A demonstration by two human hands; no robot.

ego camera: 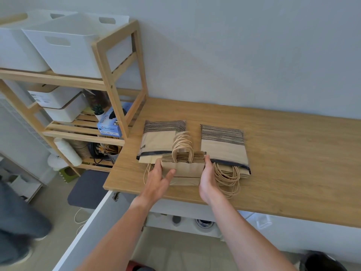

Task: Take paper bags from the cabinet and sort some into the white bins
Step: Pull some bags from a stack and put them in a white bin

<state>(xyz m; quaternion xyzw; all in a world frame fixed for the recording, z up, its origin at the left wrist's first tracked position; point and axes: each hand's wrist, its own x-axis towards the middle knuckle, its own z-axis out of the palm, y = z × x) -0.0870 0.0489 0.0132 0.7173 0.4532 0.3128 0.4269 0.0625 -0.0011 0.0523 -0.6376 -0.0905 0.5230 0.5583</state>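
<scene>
Bare forearms; no sleeves; hands [159, 179] ungloved.

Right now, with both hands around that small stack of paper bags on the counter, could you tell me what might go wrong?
1. The left hand and right hand only press the small stack from its sides, so bags could fan out or slip when lifted.
2. Its twisted handles lie against the left striped bundle and might snag it.
3. The right bundle's handles trail toward the counter edge beside the right hand and might get dragged.
</scene>
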